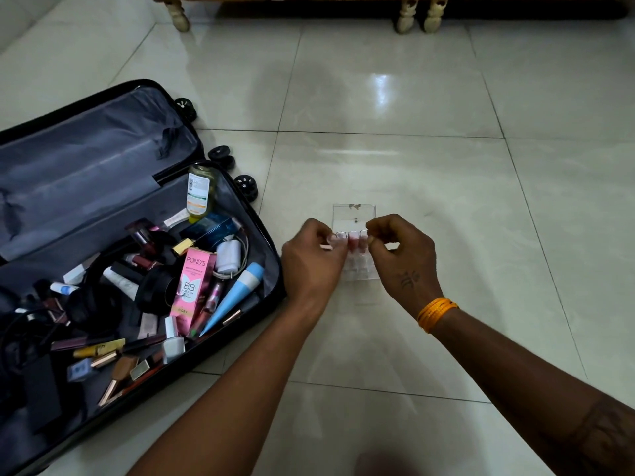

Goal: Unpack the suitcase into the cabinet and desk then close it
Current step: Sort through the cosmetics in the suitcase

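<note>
Fingers of the left hand (311,255) and right hand (400,250) pinch opposite sides of a clear plastic case (355,242) above the tiled floor (412,149), just right of the open suitcase (103,159) strewn with cosmetics.

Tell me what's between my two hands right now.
In the head view, a clear plastic organiser box with small pink-tinted compartments lies between the left hand and the right hand; both pinch its edges above the glossy tiled floor.

A home room: glossy tiled floor (378,97), carved wooden furniture legs (409,15), open suitcase (103,159) of cosmetics.
</note>
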